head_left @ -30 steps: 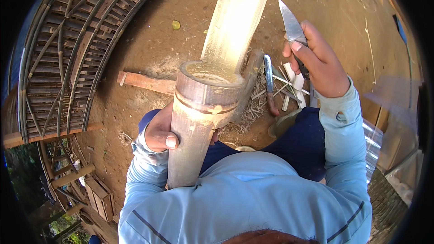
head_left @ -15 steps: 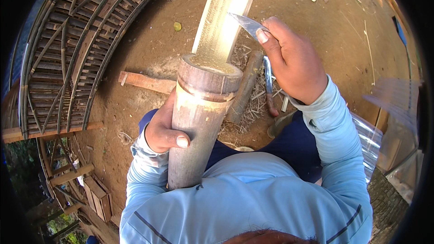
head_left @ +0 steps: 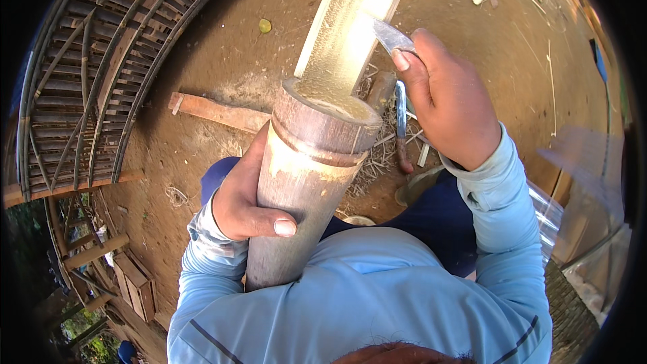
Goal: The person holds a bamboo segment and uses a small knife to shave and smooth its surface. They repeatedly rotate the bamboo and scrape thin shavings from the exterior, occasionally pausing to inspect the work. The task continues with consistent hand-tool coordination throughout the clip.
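Observation:
My left hand (head_left: 253,199) is wrapped round a thick bamboo tube (head_left: 300,195), its thumb lying across the front. The tube's lower end rests against my shirt. Beyond its ringed node, the far part is cut open lengthwise into a pale trough (head_left: 347,27), running up out of view. My right hand (head_left: 451,98) grips a small knife by the base of its pointed blade (head_left: 391,36), thumb and forefinger pinching it; the handle is hidden in the palm. The blade's tip is at the trough's right edge; whether it touches, I cannot tell.
On the dirt floor between my legs lie a large knife (head_left: 402,121), wood shavings (head_left: 371,178) and a short log (head_left: 382,91). A plank (head_left: 219,111) lies to the left. Slatted bamboo framework (head_left: 101,74) stands far left, clear plastic sheeting (head_left: 586,175) at right.
The bamboo tube has shifted slightly right and leans more that way, my left hand with it. My right hand and the knife have moved a little right and down.

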Tool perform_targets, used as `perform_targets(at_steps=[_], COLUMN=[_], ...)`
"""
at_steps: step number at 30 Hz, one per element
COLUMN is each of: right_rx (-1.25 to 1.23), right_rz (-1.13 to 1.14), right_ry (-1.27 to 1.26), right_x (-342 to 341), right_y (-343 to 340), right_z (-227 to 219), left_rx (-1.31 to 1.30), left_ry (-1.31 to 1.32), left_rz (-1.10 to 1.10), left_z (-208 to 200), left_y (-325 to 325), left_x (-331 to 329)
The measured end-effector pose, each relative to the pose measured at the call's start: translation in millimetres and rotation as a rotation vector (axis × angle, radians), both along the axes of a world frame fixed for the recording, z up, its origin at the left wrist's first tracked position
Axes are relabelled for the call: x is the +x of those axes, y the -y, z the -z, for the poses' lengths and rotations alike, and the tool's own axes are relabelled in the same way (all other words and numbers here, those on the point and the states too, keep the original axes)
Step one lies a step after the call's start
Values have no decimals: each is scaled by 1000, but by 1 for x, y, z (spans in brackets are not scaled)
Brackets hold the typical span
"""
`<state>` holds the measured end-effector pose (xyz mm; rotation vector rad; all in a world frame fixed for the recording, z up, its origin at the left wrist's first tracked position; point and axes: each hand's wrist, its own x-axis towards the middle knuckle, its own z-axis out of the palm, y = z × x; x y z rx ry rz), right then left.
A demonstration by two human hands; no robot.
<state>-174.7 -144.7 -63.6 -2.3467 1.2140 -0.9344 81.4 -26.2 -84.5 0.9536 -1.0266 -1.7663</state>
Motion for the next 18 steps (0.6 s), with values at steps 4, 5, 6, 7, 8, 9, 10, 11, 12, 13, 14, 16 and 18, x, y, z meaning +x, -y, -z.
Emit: perform_targets(at_steps=[4, 5, 6, 7, 8, 9, 10, 11, 12, 13, 14, 16, 18], right_rx=[61, 74, 86, 87, 89, 90, 101, 112, 124, 114, 105, 123, 179], right_rz=[-36, -43, -50, -60, -70, -80, -85, -89, -94, -113, -131, -145, -137], right_ry=[13, 13, 13, 10, 7, 4, 8, 12, 16, 8, 1, -20, -47], right_x=[0, 0, 0, 0, -1, -1, -1, -2, -2, -2, -1, -1, -2], right_y=[3, 4, 4, 5, 5, 6, 6, 6, 6, 6, 4, 1, 0], right_z=[0, 0, 0, 0, 0, 0, 0, 0, 0, 0, 1, 1, -2], left_rx=[38, 44, 50, 53, 56, 60, 57, 54, 51, 52, 53, 53, 50], left_ry=[17, 17, 16, 16, 15, 15, 19, 23, 28, 19, 9, 1, 4], left_rz=[-20, -19, -18, -25, -31, -37, -33, -30, -26, -30, -35, -39, -39], left_z=[-4, -3, -3, -4, -6, -7, -7, -6, -6, -6, -6, -7, -7], left_y=[1, 1, 1, 1, 1, 1, 1, 2, 2, 2, 1, 1, 1], left_x=[0, 0, 1, 1, -1, -1, -1, 0, 0, 0, -1, -2, -3])
